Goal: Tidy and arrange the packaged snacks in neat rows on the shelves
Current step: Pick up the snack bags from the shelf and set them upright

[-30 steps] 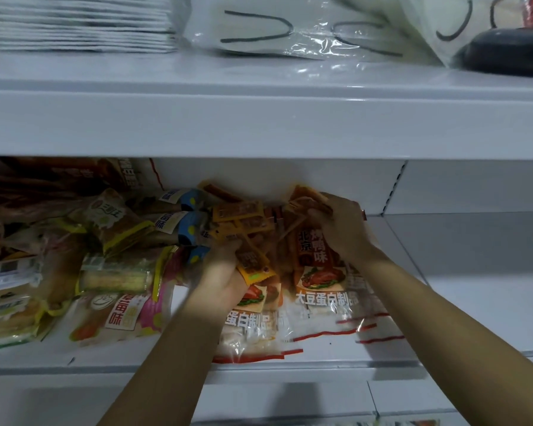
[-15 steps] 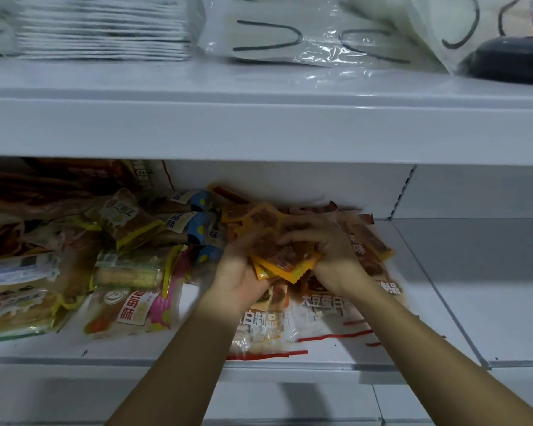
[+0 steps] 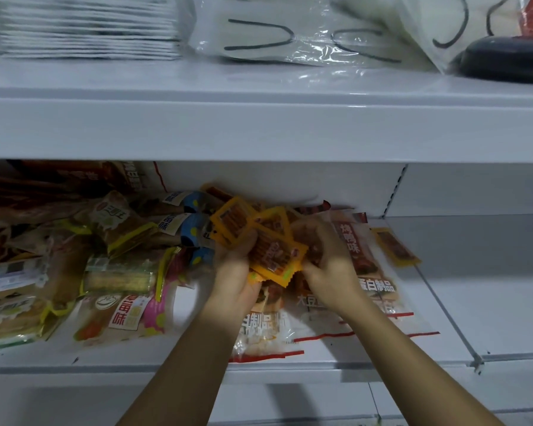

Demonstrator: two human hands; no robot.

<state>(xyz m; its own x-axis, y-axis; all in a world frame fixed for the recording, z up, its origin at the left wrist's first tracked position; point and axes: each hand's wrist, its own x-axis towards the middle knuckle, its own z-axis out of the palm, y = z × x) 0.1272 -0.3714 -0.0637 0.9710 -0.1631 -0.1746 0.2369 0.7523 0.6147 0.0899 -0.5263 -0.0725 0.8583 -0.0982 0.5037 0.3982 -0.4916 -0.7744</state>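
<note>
White metal shelf (image 3: 320, 368) carries loose snacks; the left hand (image 3: 233, 279) and right hand (image 3: 330, 262) hold small orange-edged plastic snack packets (image 3: 273, 253) between them, fingers curled round the bunch.

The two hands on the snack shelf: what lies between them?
In the head view, a bunch of small orange snack packets fills the gap. The left hand and the right hand each hold it from their own side, above the large clear bags.

both hands (image 3: 237, 272) (image 3: 330, 262) gripping orange snack packets (image 3: 274, 253) over shelf (image 3: 443, 302).
</note>
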